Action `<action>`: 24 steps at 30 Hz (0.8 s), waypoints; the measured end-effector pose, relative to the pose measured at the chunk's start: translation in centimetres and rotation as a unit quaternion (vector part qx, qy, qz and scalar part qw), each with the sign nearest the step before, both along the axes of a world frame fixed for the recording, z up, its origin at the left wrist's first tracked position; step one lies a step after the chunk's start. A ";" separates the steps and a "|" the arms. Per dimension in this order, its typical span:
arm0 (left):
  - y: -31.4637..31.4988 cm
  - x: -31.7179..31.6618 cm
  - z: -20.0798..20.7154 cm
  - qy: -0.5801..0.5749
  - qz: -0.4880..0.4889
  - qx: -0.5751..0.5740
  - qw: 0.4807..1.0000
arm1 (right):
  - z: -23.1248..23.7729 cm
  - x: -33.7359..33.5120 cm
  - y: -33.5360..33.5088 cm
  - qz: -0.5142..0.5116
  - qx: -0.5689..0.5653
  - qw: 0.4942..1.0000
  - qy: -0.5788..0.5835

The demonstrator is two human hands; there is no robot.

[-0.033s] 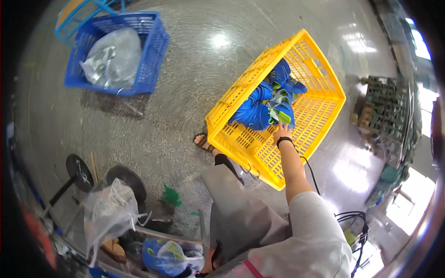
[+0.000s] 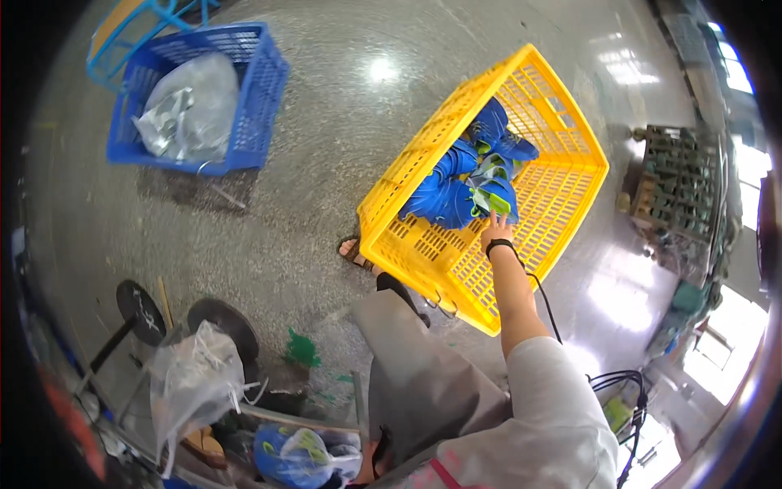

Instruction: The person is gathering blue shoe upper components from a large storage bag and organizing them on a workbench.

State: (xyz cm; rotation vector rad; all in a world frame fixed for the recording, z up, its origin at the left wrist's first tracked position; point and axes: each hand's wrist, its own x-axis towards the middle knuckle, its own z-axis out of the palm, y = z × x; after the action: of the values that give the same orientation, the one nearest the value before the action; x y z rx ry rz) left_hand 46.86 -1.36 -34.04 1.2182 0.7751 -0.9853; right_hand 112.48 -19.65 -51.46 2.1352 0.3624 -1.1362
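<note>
My right hand (image 2: 497, 229), with a black band at the wrist, reaches into a tilted yellow plastic crate (image 2: 562, 204). Its fingers are stretched out and apart, their tips touching the lime-green edge of a blue shoe upper (image 2: 503, 194). More blue shoe uppers (image 2: 446, 204) lie bunched beside it along the crate's left side, some with grey and lime lining. I cannot make out my left hand. At the lower edge shows a patch of skin with a dark strap, too cut off to tell what it is.
A blue crate (image 2: 262, 122) with a clear plastic bag (image 2: 195, 110) stands at the far left. Another clear bag (image 2: 199, 375) hangs at the lower left, near wrapped blue shoe pieces (image 2: 297, 452). A sandaled foot (image 2: 355, 250) is beside the yellow crate. A rack (image 2: 676, 191) stands at the right.
The view has shifted slightly, moving the blue crate a little left in the picture. My right hand stays at the same blue shoe upper.
</note>
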 end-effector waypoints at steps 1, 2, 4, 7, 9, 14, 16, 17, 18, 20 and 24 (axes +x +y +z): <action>0.5 0.6 -0.4 -0.009 -0.017 0.016 1.000 | -1.9 0.1 -1.2 -0.021 0.005 1.000 -0.016; 0.4 1.4 -0.3 -0.018 -0.032 0.030 0.999 | -3.5 0.3 -2.7 -0.034 0.003 0.999 -0.016; 0.7 4.4 1.1 -0.036 -0.060 0.057 0.996 | -5.9 -0.1 -5.1 -0.059 0.028 0.997 -0.037; 2.1 7.8 3.4 -0.062 -0.104 0.103 0.987 | -8.6 -0.1 -6.3 -0.135 0.108 0.979 -0.106; 3.3 8.4 3.7 -0.070 -0.117 0.107 0.985 | -9.9 -0.7 -5.6 -0.244 0.129 0.956 -0.099; 4.8 9.8 2.5 -0.119 -0.101 0.120 0.980 | -9.0 -1.1 -4.9 -0.161 0.092 0.980 -0.067; 4.7 11.4 0.7 -0.131 -0.111 0.102 0.980 | -8.6 -0.2 -8.4 -0.177 0.111 0.960 -0.187; 4.4 12.4 -0.2 -0.136 -0.117 0.089 0.980 | -8.1 0.8 -10.5 -0.178 0.101 0.959 -0.197; 4.8 12.5 0.4 -0.123 -0.123 0.095 0.980 | -7.4 1.2 -8.9 -0.163 0.130 0.968 -0.136; 5.4 12.7 1.8 -0.109 -0.131 0.103 0.980 | -5.4 1.3 -6.3 -0.075 0.194 0.969 -0.135; 5.5 9.8 2.1 -0.168 -0.134 0.139 0.967 | 2.9 2.0 -2.0 0.046 0.276 0.954 -0.109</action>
State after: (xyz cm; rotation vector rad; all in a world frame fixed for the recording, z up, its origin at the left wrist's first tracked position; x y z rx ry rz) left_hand 56.69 4.13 -31.92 1.7163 0.4961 -0.8693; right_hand 114.47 -21.62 -48.56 2.6601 0.7370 -0.7915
